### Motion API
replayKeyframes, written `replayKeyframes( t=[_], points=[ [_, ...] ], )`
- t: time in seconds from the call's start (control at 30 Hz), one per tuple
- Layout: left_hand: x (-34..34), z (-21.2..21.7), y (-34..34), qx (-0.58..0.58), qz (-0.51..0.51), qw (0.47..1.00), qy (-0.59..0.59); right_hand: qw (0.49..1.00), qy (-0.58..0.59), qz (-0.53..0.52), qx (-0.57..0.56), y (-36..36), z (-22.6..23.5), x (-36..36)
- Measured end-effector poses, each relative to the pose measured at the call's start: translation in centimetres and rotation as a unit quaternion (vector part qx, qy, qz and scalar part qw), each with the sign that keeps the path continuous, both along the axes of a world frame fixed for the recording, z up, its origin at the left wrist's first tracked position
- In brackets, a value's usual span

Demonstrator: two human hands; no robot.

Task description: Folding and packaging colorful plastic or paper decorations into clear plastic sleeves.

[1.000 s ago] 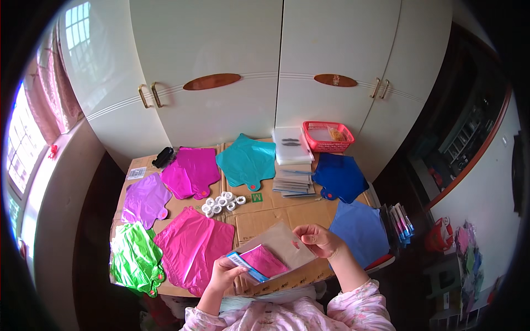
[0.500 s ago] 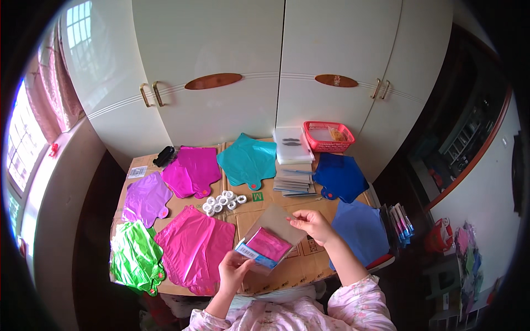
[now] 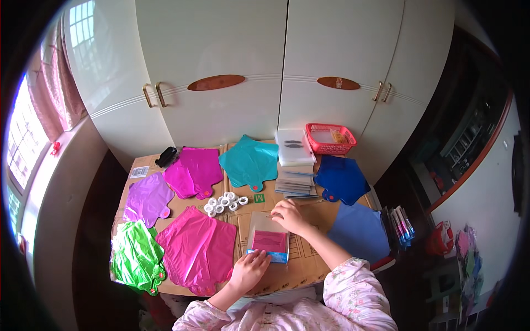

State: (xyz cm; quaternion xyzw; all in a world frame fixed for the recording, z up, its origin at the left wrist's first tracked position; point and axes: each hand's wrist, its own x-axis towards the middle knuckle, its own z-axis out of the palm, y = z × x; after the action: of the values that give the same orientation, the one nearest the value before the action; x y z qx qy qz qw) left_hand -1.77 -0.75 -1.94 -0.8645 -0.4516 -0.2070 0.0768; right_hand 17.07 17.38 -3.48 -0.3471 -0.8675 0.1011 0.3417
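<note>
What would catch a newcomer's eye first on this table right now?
The bright foil balloons fanned over the cardboard: green at the left edge, pink beside it, teal and dark blue at the back. Next, the clear packet with a pink sheet inside at the front centre, left hand on its near edge and right hand at its far corner. A red basket sits at the back right.

clear packet (image 3: pixel 269 240): magenta, blue strip | foil balloons (image 3: pixel 197 252): pink, green, teal | basket (image 3: pixel 330 138): red
</note>
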Motion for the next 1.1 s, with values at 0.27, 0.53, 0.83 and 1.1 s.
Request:
replayKeyframes(
  t=[0.27,0.53,0.83,1.1],
  points=[
    [1.3,-0.8,0.8,0.004,0.012,1.0,-0.025,0.989,-0.085,-0.024,0.116,-0.5,-0.7,-0.1],
    [1.2,-0.5,1.0,0.004,0.012,1.0,-0.018,0.988,0.021,-0.094,0.124,4.5,4.6,1.8],
    [1.5,-0.4,1.1,-0.005,0.012,0.999,-0.034,0.954,-0.089,-0.281,-0.044,12.7,3.0,11.0],
    [1.3,0.0,1.2,-0.036,0.015,0.998,-0.05,0.956,-0.05,-0.227,-0.178,12.3,2.0,11.7]
  ],
)
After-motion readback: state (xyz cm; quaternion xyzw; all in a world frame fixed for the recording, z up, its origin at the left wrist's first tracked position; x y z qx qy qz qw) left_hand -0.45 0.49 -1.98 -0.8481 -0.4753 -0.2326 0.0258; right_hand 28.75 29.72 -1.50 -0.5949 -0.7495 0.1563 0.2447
